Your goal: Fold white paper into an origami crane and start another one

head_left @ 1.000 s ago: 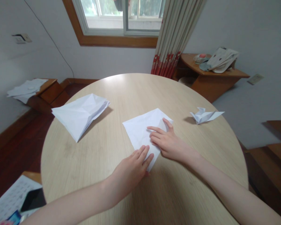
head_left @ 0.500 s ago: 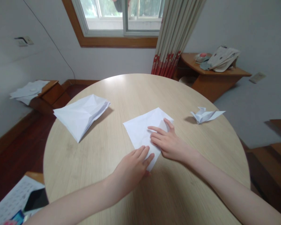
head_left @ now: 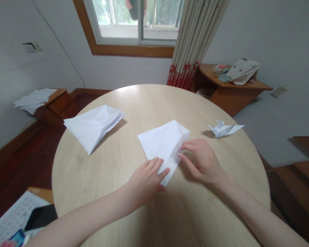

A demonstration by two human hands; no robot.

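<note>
Pinching, seemingly, at the right edge of the white paper [head_left: 159, 141] with the right hand [head_left: 203, 159].
Lying mid-tabletop [head_left: 154, 99], running lengthwise far to near and tapering nearward; sitting just left of the right hand, extending far and right from the left hand [head_left: 145, 176]. Pressing the near end down with the left hand, unclenched, outstretched; touching both hands equally.

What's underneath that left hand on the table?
White paper shows beyond the left hand's fingers, and the pale round table shows beside its wrist. Whatever lies directly beneath the palm and fingers, including any creases, is covered and can't be seen.
</note>
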